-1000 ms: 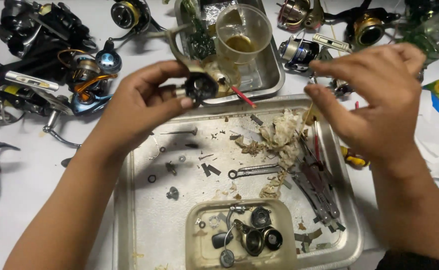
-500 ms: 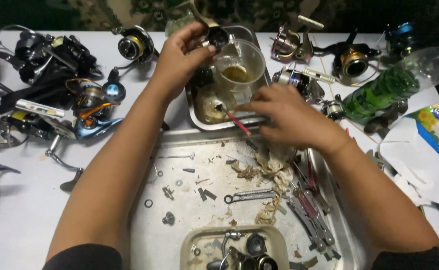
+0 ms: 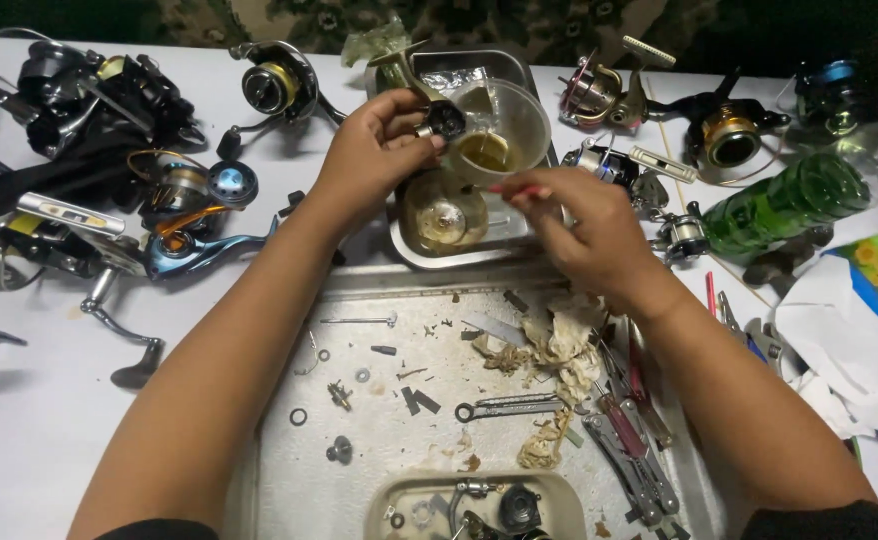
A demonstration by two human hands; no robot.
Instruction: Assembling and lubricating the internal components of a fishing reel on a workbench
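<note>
My left hand (image 3: 374, 160) grips a gold-black fishing reel body (image 3: 429, 105) over the clear plastic cup (image 3: 504, 130). My right hand (image 3: 584, 230) pinches a thin red-handled tool (image 3: 519, 189) beside that cup. White table (image 3: 29, 400) around it, crowded with reels.

Left hand (image 3: 374, 150) holds a reel part (image 3: 437, 112) over the cup (image 3: 504, 130) (amber liquid inside).

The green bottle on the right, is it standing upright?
No, the green bottle lies on its side on the white table, among the fishing reels to the right of the small metal tray.
</note>
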